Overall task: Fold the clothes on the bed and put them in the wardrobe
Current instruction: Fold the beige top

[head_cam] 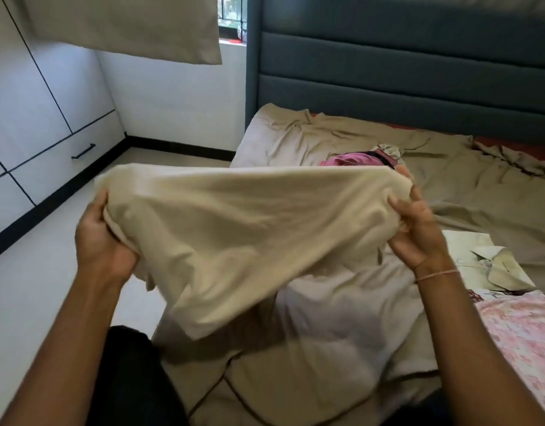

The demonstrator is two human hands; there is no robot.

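A beige garment (240,235) hangs in the air over the near corner of the bed (467,192), stretched between both hands. My left hand (100,244) grips its left edge and my right hand (418,232) grips its right edge. Its lower part droops toward the mattress and looks blurred. On the bed to the right lie a pale green collared shirt (486,262) and a pink floral garment (523,336). A magenta garment (354,158) shows just behind the held cloth. White wardrobe doors (34,118) with a black handle stand at the left.
A dark teal padded headboard (403,66) backs the bed. The bed has a rumpled tan sheet and a light cover near me. A beige curtain (126,26) hangs at top left by a window. Pale floor lies between bed and wardrobe.
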